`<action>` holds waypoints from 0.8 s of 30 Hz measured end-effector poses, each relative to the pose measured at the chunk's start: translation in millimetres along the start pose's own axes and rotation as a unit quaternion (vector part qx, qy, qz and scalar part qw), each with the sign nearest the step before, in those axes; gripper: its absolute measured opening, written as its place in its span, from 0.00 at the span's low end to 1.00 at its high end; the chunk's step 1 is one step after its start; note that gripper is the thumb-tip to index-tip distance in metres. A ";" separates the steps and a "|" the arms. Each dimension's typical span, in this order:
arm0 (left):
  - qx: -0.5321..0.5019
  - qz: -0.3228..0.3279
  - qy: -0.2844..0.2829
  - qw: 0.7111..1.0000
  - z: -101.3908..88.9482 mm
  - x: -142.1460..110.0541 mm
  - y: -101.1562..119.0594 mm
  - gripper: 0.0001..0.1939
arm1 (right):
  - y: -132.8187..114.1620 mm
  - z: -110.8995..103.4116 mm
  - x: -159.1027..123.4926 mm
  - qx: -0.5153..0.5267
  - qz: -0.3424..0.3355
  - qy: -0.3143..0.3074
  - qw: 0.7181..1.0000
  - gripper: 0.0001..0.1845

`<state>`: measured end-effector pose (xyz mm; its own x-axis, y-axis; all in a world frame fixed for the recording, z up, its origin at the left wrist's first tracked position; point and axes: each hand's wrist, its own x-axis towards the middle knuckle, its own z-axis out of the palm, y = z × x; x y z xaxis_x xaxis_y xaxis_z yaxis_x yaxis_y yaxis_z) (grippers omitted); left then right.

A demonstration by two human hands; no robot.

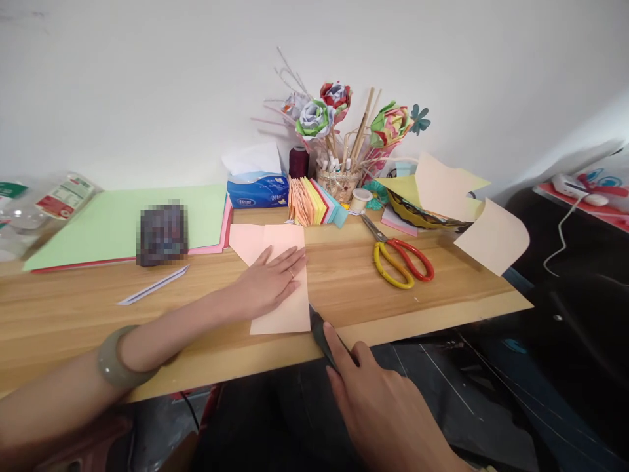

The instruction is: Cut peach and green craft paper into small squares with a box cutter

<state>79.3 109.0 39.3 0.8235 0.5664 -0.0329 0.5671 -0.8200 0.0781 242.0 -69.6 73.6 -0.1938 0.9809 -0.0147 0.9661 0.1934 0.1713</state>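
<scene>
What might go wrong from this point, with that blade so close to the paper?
The left hand lies flat near the blade, so a slip of the knife in the right hand might nick its fingers. The pink paper might also skew or tear if that hand's pressure eases. The blade might score the wooden tabletop.

head-worn view, facing forward and down

Carrying white characters, too small and blurred to read, on the front of the blue plastic tissue pack (258, 191) with white tissue on top. Showing fine print, also illegible, on the white, red and green label (65, 198) of the clear plastic packaging (30, 217). Offering nothing readable.
</scene>
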 end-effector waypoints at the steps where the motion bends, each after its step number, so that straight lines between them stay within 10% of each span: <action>1: -0.004 -0.004 -0.013 1.000 0.1 -0.2 0.1 0.27 | 0.7 1.3 -0.6 -0.002 -0.001 0.006 1.000 0.27; 24: -0.006 -0.010 -0.025 1.000 1.1 -0.3 0.2 0.28 | 0.7 3.4 15.8 0.006 -0.003 -0.028 1.000 0.27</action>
<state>79.1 108.5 38.2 0.8118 0.5779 -0.0842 0.5837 -0.8071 0.0883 240.2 -53.9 70.1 -0.1908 0.9790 -0.0720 0.9669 0.2000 0.1582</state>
